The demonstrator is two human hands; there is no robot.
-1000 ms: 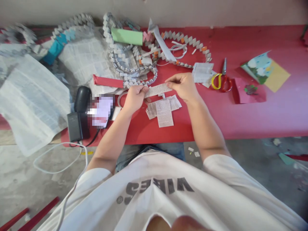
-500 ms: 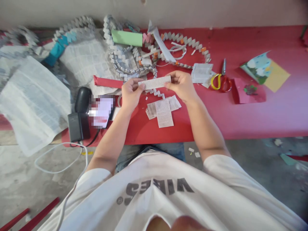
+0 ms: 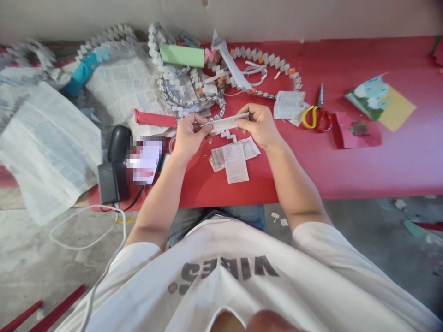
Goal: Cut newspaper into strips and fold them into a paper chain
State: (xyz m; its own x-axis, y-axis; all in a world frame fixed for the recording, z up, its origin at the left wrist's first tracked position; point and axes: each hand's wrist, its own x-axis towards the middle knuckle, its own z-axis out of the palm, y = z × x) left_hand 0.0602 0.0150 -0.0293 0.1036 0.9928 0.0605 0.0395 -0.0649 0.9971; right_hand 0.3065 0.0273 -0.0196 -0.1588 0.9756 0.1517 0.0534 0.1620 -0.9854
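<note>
A narrow strip of printed paper [image 3: 224, 123] is stretched between my two hands above the red table. My left hand [image 3: 189, 133] pinches its left end, and my right hand [image 3: 260, 125] pinches the right end between thumb and fingers. Just below lie several small printed paper pieces [image 3: 236, 162], overlapping on the tabletop. Behind the strip winds a zigzag chain of folded paper [image 3: 194, 107], partly hidden by my hands. A red folded paper strip [image 3: 155, 118] lies to the left of my left hand.
Scissors with yellow and red handles [image 3: 317, 118] lie right of my hands, beside a printed sheet [image 3: 289, 105] and a pink card [image 3: 356, 133]. At left are a phone [image 3: 147, 161], a black adapter [image 3: 112, 182] with a white cable, and large newspaper sheets [image 3: 51, 143]. A green paper strip [image 3: 182, 55] lies farther back.
The paper strip now looks narrower, tipped or folded along its length, and its left end sits slightly lower. Both hands keep their pinch and have shifted only a little.
</note>
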